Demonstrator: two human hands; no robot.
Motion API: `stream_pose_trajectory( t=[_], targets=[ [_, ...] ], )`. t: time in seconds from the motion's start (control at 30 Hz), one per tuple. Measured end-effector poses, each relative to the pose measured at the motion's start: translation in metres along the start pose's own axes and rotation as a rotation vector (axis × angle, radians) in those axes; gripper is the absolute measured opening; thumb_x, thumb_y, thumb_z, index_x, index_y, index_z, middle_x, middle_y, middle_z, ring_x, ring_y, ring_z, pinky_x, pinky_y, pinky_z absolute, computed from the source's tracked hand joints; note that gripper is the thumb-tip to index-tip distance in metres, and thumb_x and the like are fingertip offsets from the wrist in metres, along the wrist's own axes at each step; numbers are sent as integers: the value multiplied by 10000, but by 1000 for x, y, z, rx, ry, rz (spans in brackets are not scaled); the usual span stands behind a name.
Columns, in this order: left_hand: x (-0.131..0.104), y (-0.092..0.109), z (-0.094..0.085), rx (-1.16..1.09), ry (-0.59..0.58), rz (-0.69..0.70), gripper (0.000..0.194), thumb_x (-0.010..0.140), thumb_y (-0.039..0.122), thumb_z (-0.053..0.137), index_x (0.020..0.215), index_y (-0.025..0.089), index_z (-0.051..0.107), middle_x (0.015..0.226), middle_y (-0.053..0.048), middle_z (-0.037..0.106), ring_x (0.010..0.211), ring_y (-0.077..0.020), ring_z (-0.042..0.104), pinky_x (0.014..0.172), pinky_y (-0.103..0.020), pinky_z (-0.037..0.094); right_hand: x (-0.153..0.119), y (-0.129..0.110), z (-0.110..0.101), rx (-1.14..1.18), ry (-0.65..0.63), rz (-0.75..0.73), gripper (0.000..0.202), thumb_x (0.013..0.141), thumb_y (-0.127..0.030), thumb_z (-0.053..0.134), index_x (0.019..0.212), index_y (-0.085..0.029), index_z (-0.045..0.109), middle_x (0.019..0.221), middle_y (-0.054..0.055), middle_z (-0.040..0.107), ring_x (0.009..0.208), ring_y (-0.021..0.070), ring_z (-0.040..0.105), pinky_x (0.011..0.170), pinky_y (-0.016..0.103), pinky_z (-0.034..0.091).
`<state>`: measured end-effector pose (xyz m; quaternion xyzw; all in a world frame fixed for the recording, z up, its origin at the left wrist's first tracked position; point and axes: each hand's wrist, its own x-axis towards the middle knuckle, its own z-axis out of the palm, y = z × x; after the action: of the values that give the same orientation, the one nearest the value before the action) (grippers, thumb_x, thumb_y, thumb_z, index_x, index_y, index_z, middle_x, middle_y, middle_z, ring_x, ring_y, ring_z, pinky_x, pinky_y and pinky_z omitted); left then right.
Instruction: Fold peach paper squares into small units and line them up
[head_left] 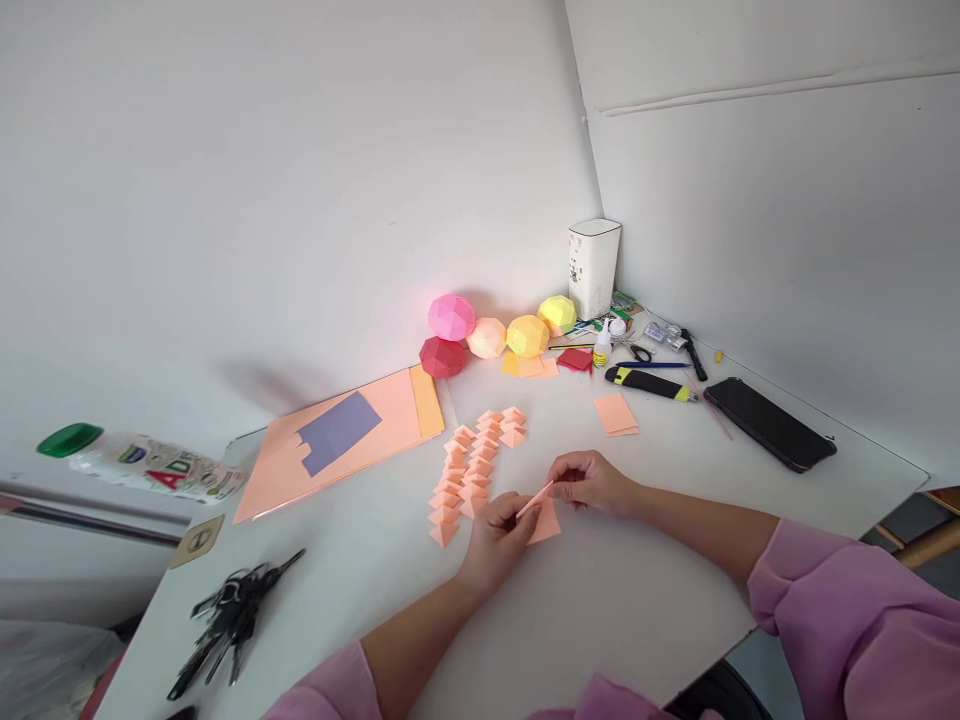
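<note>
Two bare hands work at a white table pushed into the corner of pale walls, and I follow them from afar through the head camera. Near the table's middle, the left hand pinches a small folded peach paper between thumb and fingers, while the right hand, fingers curled, grips its upper end between thumb and forefinger. The folded paper slants upward from left hand to right, above another flat peach paper square on the tabletop. Just beyond the left hand I see peach folded paper units, with pointed tips, overlapping in two long rows and one short one. Ahead of the right hand lies a small stack of peach paper rectangles. Along the back wall sit five faceted paper balls: pink, red, peach, orange-yellow and lime yellow. To their right stand a white box-like device and a small glue bottle, then a black-and-yellow utility knife and a black phone, both lying flat. Over on the left, I make out large peach sheets under a grayish-purple paper piece, a green-capped bottle, and a bunch of keys nearest the viewer.
</note>
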<state>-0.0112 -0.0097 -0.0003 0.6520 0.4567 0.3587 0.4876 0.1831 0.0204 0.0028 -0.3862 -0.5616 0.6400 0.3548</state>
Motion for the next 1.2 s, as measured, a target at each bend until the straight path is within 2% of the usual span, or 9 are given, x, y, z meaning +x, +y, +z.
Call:
stream_pose_trajectory(
  t=[0.47, 0.8, 1.0, 1.1, 1.2],
  targets=[
    [0, 0, 0, -17, -11, -12, 293, 826, 399, 528, 805, 181, 723, 596, 2, 447, 566, -116, 385, 517, -231, 307, 2, 2, -3, 48, -11, 8, 266, 670, -361, 740, 716, -151, 586, 530, -51, 515, 473, 78, 453, 444, 204, 369],
    [0, 1, 0, -45, -15, -29, 281, 820, 375, 534, 732, 157, 689, 601, 12, 424, 565, -107, 373, 521, -226, 299, 1, 0, -3, 81, -40, -31, 231, 728, -340, 701, 706, -141, 588, 521, -47, 503, 466, 71, 437, 446, 201, 359],
    [0, -1, 0, -79, -5, -47, 276, 824, 369, 533, 721, 156, 676, 616, 3, 464, 575, -111, 400, 527, -229, 318, 0, 2, -1, 121, -28, -69, 279, 858, -427, 534, 805, -155, 566, 683, -6, 561, 491, 72, 493, 431, 196, 357],
    [0, 0, 0, -47, -22, -39, 271, 832, 370, 531, 770, 163, 695, 617, -2, 503, 571, -112, 421, 534, -232, 345, -4, 3, 2, 23, -59, -128, 271, 829, -410, 586, 932, -160, 582, 762, 11, 571, 569, 95, 546, 458, 200, 398],
    [0, 1, 0, -49, -44, -30, 265, 835, 375, 538, 839, 166, 701, 702, -35, 609, 645, -141, 512, 592, -250, 408, -6, 5, 4, -88, -90, -158, 259, 813, -382, 611, 912, -143, 621, 722, 16, 587, 580, 113, 570, 470, 211, 417]
  ],
)
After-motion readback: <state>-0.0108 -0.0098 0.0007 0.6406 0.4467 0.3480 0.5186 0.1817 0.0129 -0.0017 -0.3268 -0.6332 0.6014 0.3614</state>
